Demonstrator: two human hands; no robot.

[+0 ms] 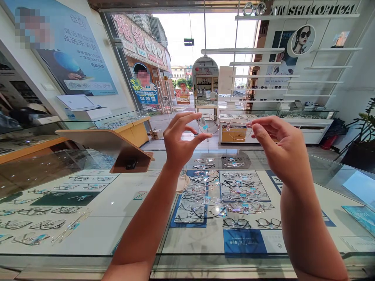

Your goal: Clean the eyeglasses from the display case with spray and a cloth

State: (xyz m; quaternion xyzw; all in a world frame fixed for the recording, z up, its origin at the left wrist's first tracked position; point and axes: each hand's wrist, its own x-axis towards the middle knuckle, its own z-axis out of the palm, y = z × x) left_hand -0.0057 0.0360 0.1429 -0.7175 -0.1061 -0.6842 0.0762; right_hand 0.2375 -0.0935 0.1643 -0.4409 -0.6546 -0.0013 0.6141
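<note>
Both of my hands hold up a pair of thin-rimmed round eyeglasses [218, 125] above the glass counter. My left hand [183, 136] grips the left rim between thumb and fingers, and a small light-blue sticker shows on that lens. At the other end, my right hand [278, 144] pinches the right side of the frame with thumb and forefinger. Below them, rows of eyeglasses [240, 183] lie in and on the counter, some with blue stickers. A beige cloth [183, 184] is partly hidden behind my left forearm.
The glass display counter [137, 234] spans the foreground, with more eyeglasses [48, 224] at left. A slanted wooden-edged stand [117, 146] rises from it. Farther off are an arched mirror [206, 82], wall shelves [258, 76], another showcase [307, 125] and a potted plant [366, 132].
</note>
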